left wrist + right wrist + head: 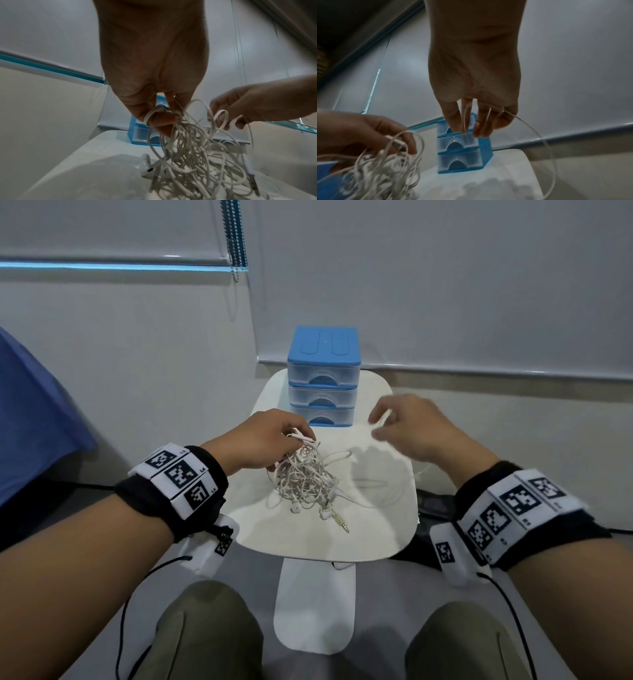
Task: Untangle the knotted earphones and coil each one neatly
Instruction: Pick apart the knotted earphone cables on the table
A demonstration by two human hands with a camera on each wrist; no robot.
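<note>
A tangle of white earphone cords (305,481) hangs from my left hand (301,438) down onto the small white table (376,529). The thumb and fingers of the left hand (161,119) pinch the top of the bundle, with one cord wrapped over a fingertip. Earbuds (294,509) and a jack plug (343,525) rest on the table at the tangle's lower end. My right hand (380,426) is raised to the right of the bundle. A single thin cord (544,142) threads between its downward-hanging fingers (481,125) and arcs away to the right.
A blue three-drawer mini cabinet (323,378) stands at the table's far edge, just behind both hands. My knees (205,628) are under the near edge. A blue cloth (34,422) is at the left, with a wall and roller blinds behind.
</note>
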